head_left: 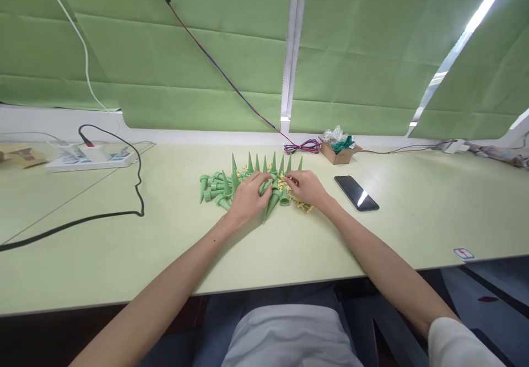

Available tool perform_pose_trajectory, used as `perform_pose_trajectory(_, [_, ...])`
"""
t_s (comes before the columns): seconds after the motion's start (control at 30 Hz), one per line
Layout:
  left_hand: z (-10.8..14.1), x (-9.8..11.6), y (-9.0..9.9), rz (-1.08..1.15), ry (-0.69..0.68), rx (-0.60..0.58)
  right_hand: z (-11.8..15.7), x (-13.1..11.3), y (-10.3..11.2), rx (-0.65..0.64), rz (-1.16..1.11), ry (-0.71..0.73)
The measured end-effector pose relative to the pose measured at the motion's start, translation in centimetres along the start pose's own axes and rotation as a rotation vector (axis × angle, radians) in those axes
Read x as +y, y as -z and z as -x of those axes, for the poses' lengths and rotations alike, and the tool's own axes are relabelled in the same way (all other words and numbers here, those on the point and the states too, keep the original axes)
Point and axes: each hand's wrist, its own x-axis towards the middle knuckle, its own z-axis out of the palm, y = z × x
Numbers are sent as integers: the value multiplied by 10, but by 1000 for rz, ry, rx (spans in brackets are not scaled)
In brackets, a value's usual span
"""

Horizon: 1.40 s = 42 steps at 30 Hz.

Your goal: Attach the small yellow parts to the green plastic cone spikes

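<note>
1. Table (268,265) surface lies bare just in front of the person, and both forearms reach across it to one cluster of small parts in the middle.
2. Left hand (249,195): fingers bent and partly closed among the green parts, thumb and forefinger a little apart. A green piece shows by the fingertips, but whether it is gripped cannot be told.
3. Right hand (307,186): thumb and forefinger brought nearly together over the small yellow pieces (305,206), the other fingers curled in. Whether a piece sits in the pinch is too small to tell.
4. Green spikes (212,195) lie heaped beside the left hand, and one front spike (273,201) lies between the hands with its tip toward the person. They look like hard plastic, probably light, stiff and fairly smooth. The wide collar should give the surest hold; the taper would likely slip from a pinch.
5. The yellow pieces, beside and below the right fingertips, look thin and light. A fingertip pinch would suit them, and hard squeezing might bend or snap one.
6. Behind the hands, a row of upright spikes (273,163) stands points up. They would probably topple if brushed, so lifting from low down seems safer.
</note>
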Motion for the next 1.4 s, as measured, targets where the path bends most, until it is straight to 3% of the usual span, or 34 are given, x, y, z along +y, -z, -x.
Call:
perform_pose_trajectory(0.1, [-2, -8, 0, -28, 62, -8, 1, -8, -1, -22, 5, -9])
perform_pose_trajectory(0.2, [-2, -12, -1, -29, 72, -93, 1, -12, 0, -34, 7, -21])
perform_pose_trajectory(0.33, [-2, -11, -1, -38, 65, -200, 2, -8, -1, -107, 25, -73])
perform_pose_trajectory(0.63, [-1, -16, -5, -84, 61, -301, 1, -1, 4, -235, 59, -120])
perform_pose_trajectory(0.9, [-1, -17, -6, -71, 34, -279, 2, -4, -1, -314, 66, -83])
perform_pose_trajectory(1.4, [0, -12, -4, 79, -99, -205, 7, -10, -10, -341, 64, -116])
